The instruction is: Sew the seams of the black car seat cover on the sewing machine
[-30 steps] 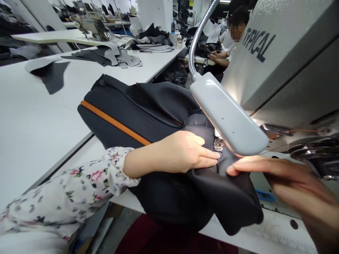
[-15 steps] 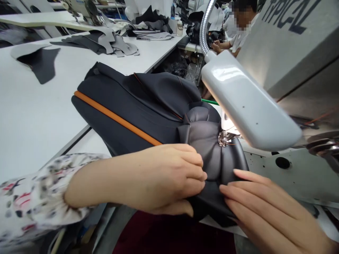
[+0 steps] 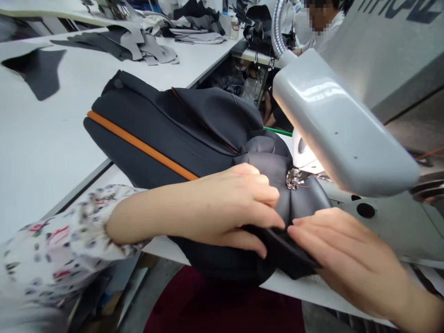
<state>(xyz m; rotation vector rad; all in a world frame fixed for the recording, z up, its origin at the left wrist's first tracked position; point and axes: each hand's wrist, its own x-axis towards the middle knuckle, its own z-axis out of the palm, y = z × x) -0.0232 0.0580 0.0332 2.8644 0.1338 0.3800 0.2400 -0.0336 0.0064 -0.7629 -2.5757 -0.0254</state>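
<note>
A black leather-like seat cover (image 3: 163,138) with an orange stripe lies across the sewing machine bed, its near end bunched into folds. The metal presser foot (image 3: 293,178) of the sewing machine stands on a seam between two puffed panels. My left hand (image 3: 243,208) holds the cover's near edge left of the seam, fingers curled on top and thumb lower down. Right of the seam, my right hand (image 3: 343,245) grips the same edge with its fingers close together; its thumb is hidden. The needle tip is too small to make out.
A grey lamp (image 3: 343,125) on a flexible neck hangs over the machine bed at the right. Cut grey fabric pieces (image 3: 121,44) lie on the white table (image 3: 76,134). A person (image 3: 322,23) sits at the back. Below is a dark red seat (image 3: 222,305).
My left hand has shifted up and right, its thumb spreading from the fingers. My right hand has drawn its fingers in. The near edge is now lifted and folded between them.
</note>
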